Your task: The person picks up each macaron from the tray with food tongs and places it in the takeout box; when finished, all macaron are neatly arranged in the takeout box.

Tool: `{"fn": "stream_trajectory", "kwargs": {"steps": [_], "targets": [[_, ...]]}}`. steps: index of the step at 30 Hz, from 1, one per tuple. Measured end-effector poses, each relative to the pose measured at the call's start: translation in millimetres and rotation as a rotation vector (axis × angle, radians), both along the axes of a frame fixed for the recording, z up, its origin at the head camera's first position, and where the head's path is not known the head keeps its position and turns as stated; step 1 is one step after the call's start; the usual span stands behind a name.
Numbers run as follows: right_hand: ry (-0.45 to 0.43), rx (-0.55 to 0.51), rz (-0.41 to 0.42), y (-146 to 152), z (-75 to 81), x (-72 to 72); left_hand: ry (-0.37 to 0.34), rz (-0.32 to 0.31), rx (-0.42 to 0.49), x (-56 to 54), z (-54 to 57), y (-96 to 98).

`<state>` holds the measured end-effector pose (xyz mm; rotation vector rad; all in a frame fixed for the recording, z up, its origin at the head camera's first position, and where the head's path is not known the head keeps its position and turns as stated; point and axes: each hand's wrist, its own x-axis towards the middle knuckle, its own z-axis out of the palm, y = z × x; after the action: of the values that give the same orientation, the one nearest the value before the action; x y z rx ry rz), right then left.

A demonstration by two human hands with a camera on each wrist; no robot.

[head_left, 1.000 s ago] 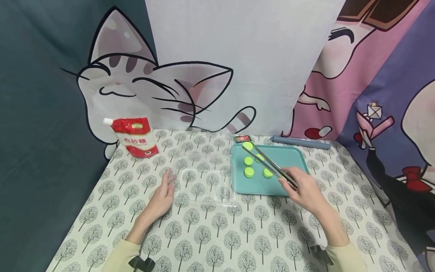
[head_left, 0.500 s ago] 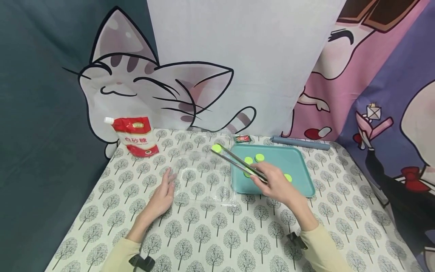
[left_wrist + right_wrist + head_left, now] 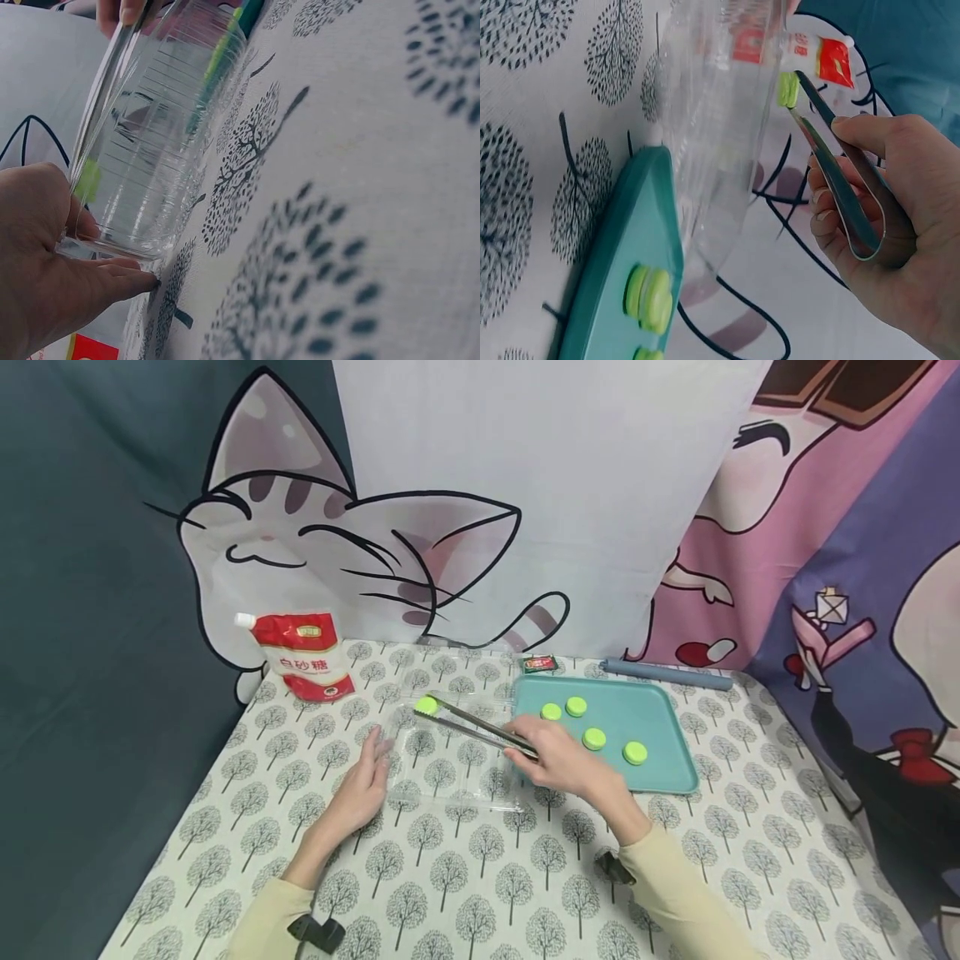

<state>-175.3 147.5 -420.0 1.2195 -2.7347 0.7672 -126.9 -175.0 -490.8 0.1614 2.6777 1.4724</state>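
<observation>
My right hand [image 3: 562, 755] grips metal tongs [image 3: 480, 727], whose tips pinch a green macaron [image 3: 427, 705]. In the head view this macaron overlaps the far left part of a clear plastic container [image 3: 463, 804]; the right wrist view shows it at the container's rim. My left hand [image 3: 45, 255] holds the container's left side, thumb and fingers about its edge. Right of the container lies a teal tray [image 3: 645, 710] bearing several more macarons [image 3: 594, 739]. My right hand covers the tray's near left part in the head view.
A red and white sugar pouch [image 3: 303, 656] with a white cap stands at the back left. Behind the tray lie a small green and red packet [image 3: 540, 664] and a blue-grey rolled thing [image 3: 665, 674]. A printed curtain [image 3: 600, 485] hangs along the table's back edge.
My right hand has carried the tongs and macaron leftward from above the tray to the container's far left part. The left hand stays at the container's side.
</observation>
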Motion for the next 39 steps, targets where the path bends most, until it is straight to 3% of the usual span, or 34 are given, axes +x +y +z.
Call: {"fn": "stream_trajectory", "kwargs": {"steps": [15,28,39], "targets": [[-0.138,0.097,0.043,-22,-17.4,-6.5,-0.001,-0.013,0.023,-1.5,-1.1,0.4],[-0.073,0.114,0.013,-25,-24.3,-6.6,-0.014,-0.01,0.022,-2.1,-1.9,-0.8],[0.002,0.03,-0.019,-1,-14.7,6.7,0.001,-0.01,0.019,-1.9,-2.4,-0.8]]}}
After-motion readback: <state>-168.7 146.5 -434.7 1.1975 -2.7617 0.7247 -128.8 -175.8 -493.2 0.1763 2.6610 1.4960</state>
